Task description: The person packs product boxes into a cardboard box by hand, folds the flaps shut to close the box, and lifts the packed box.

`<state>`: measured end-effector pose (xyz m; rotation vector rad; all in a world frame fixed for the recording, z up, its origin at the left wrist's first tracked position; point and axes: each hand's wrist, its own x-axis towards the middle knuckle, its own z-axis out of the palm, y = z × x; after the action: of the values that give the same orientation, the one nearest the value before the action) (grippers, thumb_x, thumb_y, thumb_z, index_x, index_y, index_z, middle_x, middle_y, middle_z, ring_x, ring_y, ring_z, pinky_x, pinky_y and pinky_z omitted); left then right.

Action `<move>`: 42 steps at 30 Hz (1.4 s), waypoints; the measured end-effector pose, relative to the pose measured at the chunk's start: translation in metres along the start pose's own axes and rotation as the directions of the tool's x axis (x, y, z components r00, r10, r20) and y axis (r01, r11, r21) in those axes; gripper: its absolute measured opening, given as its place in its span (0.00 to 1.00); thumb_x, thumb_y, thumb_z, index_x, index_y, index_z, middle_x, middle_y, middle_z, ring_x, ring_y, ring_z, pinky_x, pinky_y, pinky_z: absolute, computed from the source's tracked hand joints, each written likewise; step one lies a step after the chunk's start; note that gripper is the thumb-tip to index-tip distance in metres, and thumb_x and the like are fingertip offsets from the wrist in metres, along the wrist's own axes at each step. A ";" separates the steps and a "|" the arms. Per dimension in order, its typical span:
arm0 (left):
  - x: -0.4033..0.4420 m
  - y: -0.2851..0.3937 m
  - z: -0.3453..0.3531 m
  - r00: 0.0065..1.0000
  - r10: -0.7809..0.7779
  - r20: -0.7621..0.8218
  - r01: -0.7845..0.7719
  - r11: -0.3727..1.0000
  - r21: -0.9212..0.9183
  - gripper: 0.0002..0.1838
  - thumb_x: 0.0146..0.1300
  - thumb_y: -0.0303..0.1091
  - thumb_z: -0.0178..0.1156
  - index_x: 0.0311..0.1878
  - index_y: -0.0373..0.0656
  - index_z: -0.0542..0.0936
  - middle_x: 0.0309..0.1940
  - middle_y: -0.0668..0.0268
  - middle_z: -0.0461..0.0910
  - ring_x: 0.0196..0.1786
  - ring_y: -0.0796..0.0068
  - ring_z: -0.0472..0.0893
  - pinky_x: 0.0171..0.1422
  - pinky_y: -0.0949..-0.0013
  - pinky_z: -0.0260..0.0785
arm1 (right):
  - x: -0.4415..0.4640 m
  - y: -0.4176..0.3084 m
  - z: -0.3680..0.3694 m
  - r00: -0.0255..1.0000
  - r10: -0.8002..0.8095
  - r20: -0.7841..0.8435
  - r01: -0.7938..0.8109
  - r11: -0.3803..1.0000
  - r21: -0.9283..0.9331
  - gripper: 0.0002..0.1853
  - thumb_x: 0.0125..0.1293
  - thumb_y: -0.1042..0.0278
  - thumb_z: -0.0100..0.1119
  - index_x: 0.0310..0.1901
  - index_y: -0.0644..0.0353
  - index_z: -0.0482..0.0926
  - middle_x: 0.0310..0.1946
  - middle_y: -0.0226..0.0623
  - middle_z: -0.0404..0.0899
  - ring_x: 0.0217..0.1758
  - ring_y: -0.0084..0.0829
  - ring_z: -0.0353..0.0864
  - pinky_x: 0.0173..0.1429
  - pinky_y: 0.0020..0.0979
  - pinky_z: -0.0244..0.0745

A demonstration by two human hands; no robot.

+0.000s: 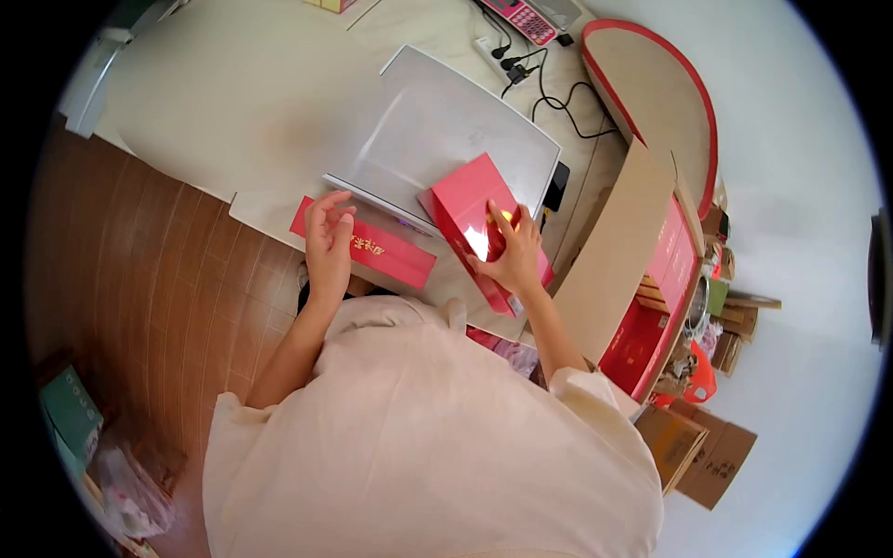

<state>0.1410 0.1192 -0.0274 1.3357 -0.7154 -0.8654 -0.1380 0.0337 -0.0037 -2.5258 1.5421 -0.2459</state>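
Note:
My right hand [517,264] grips a long red box [470,186], its thumb and fingers spread across one side. The box stands tilted at the front of the table, partly over a grey panel. Bright glare and a gold patch show on its face beside my fingers. My left hand [327,246] holds nothing; its fingers are loosely bent and apart. Close beside and partly behind it lies a flat red strip [391,259] with gold lettering, along the table's front edge. I cannot tell whether the left hand touches that strip.
The grey shiny panel [456,112] lies on the pale table [233,84]. To the right stands an open cardboard carton [600,251] with red boxes [637,344] inside. Black cables [567,100] and a pink keypad device [532,23] are at the back. Brown cartons [716,451] are stacked lower right.

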 end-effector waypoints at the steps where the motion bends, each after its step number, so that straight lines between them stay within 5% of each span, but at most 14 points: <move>1: 0.003 0.002 -0.004 0.999 0.014 0.045 -0.014 1.000 0.010 0.14 0.69 0.28 0.51 0.57 0.41 0.71 0.54 0.64 0.72 0.53 0.74 0.75 0.61 0.71 0.64 | -0.007 0.000 -0.002 1.000 0.016 -0.016 -0.016 1.000 -0.006 0.50 0.39 0.48 0.72 0.69 0.41 0.63 0.62 0.53 0.58 0.64 0.49 0.61 0.66 0.48 0.56; 2: 0.007 0.005 -0.010 0.997 0.020 0.070 -0.020 1.000 0.006 0.14 0.69 0.28 0.51 0.57 0.41 0.71 0.54 0.64 0.72 0.53 0.74 0.75 0.61 0.71 0.64 | -0.016 0.002 -0.005 0.981 0.174 0.082 -0.192 0.867 0.459 0.48 0.42 0.49 0.71 0.69 0.45 0.62 0.62 0.48 0.61 0.63 0.42 0.64 0.66 0.43 0.59; 3: 0.010 0.008 -0.019 0.995 0.015 0.096 -0.014 1.000 -0.003 0.14 0.69 0.27 0.50 0.57 0.40 0.71 0.54 0.65 0.71 0.52 0.75 0.75 0.60 0.72 0.65 | -0.027 -0.001 -0.008 0.936 0.266 0.231 -0.339 0.501 0.796 0.47 0.46 0.50 0.70 0.70 0.48 0.62 0.62 0.43 0.63 0.62 0.36 0.67 0.65 0.38 0.63; 4: 0.014 0.011 -0.027 0.992 0.008 0.128 -0.006 1.000 -0.014 0.14 0.69 0.25 0.50 0.56 0.40 0.71 0.53 0.66 0.71 0.51 0.76 0.75 0.58 0.72 0.66 | -0.032 -0.022 -0.035 0.866 0.280 0.414 -0.452 0.087 0.888 0.42 0.56 0.50 0.64 0.70 0.55 0.60 0.60 0.36 0.69 0.58 0.26 0.71 0.61 0.31 0.69; 6: 0.020 0.018 -0.041 0.986 -0.027 0.166 0.029 1.000 -0.008 0.14 0.69 0.26 0.50 0.56 0.40 0.71 0.52 0.66 0.72 0.51 0.76 0.75 0.59 0.72 0.66 | -0.057 -0.014 -0.028 0.903 0.270 0.334 -0.229 -0.355 0.907 0.39 0.62 0.44 0.58 0.69 0.57 0.61 0.59 0.39 0.71 0.55 0.30 0.76 0.56 0.33 0.75; 9: 0.024 0.022 -0.055 0.970 -0.046 0.239 0.050 0.999 -0.013 0.14 0.71 0.29 0.50 0.58 0.41 0.71 0.51 0.66 0.74 0.52 0.76 0.75 0.60 0.72 0.65 | -0.044 -0.068 -0.041 0.951 0.225 0.212 -0.015 -0.651 0.758 0.38 0.62 0.45 0.58 0.68 0.59 0.62 0.59 0.42 0.70 0.54 0.34 0.77 0.54 0.35 0.77; 20: 0.020 0.017 -0.088 0.867 -0.080 0.491 0.083 0.996 0.016 0.15 0.71 0.33 0.50 0.58 0.40 0.71 0.47 0.65 0.76 0.52 0.76 0.75 0.61 0.71 0.63 | -0.045 -0.166 -0.065 0.918 0.395 -0.032 0.279 -0.587 0.760 0.36 0.64 0.48 0.57 0.65 0.66 0.63 0.58 0.52 0.70 0.53 0.43 0.78 0.45 0.39 0.82; 25: 0.022 0.023 -0.093 0.795 -0.070 0.602 0.061 0.997 0.036 0.15 0.71 0.31 0.49 0.57 0.39 0.71 0.53 0.65 0.73 0.52 0.75 0.75 0.61 0.70 0.64 | -0.079 -0.160 -0.038 0.953 0.299 -0.047 0.270 -0.770 0.579 0.35 0.64 0.51 0.58 0.65 0.67 0.62 0.57 0.53 0.71 0.49 0.44 0.79 0.45 0.40 0.82; 29: 0.013 0.033 -0.085 0.689 -0.119 0.715 0.111 0.992 0.058 0.15 0.70 0.28 0.49 0.58 0.39 0.70 0.55 0.65 0.72 0.51 0.77 0.74 0.60 0.72 0.64 | -0.103 -0.176 -0.042 0.913 0.408 -0.025 0.367 -0.789 0.493 0.35 0.66 0.53 0.56 0.65 0.69 0.60 0.56 0.53 0.71 0.49 0.45 0.79 0.46 0.42 0.81; 32: 0.005 0.037 -0.076 0.608 -0.109 0.787 0.098 0.993 0.061 0.15 0.70 0.29 0.49 0.58 0.39 0.70 0.54 0.66 0.72 0.51 0.77 0.74 0.59 0.71 0.64 | -0.110 -0.183 -0.053 0.816 0.550 -0.177 0.541 -0.618 0.571 0.37 0.66 0.50 0.55 0.66 0.71 0.58 0.56 0.55 0.70 0.51 0.48 0.77 0.51 0.45 0.80; 33: 0.002 0.037 -0.074 0.575 -0.090 0.813 0.091 0.995 0.046 0.15 0.70 0.30 0.49 0.58 0.40 0.70 0.54 0.66 0.72 0.50 0.76 0.74 0.59 0.71 0.65 | -0.115 -0.174 -0.049 0.877 0.443 -0.186 0.476 -0.750 0.459 0.36 0.66 0.50 0.55 0.67 0.67 0.59 0.58 0.56 0.67 0.57 0.49 0.73 0.53 0.47 0.79; 36: -0.007 0.045 -0.058 0.468 -0.107 0.877 0.144 0.989 0.043 0.16 0.71 0.33 0.50 0.59 0.41 0.70 0.55 0.65 0.72 0.50 0.75 0.75 0.58 0.69 0.66 | -0.122 -0.158 -0.040 0.910 0.345 -0.230 0.407 -0.853 0.327 0.35 0.66 0.50 0.55 0.67 0.63 0.60 0.61 0.56 0.65 0.62 0.50 0.69 0.55 0.48 0.78; 41: -0.026 0.070 -0.024 0.314 -0.091 0.945 0.126 0.991 0.053 0.22 0.72 0.42 0.48 0.63 0.41 0.65 0.56 0.61 0.70 0.52 0.69 0.76 0.56 0.66 0.69 | -0.137 -0.156 -0.046 0.802 0.561 -0.206 0.586 -0.669 0.457 0.33 0.67 0.49 0.54 0.67 0.61 0.62 0.61 0.53 0.67 0.61 0.45 0.72 0.56 0.44 0.77; 42: -0.028 0.074 -0.017 0.228 -0.149 0.962 0.229 0.969 0.096 0.25 0.72 0.47 0.46 0.66 0.42 0.62 0.59 0.61 0.68 0.59 0.69 0.72 0.60 0.64 0.66 | -0.140 -0.156 -0.044 0.784 0.588 -0.197 0.601 -0.644 0.473 0.33 0.67 0.49 0.53 0.67 0.61 0.62 0.61 0.52 0.67 0.60 0.45 0.72 0.56 0.43 0.77</move>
<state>0.1496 0.1537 0.0456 0.6532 -1.4823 -1.9862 -0.0769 0.2255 0.0683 -0.2910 0.1846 -1.7704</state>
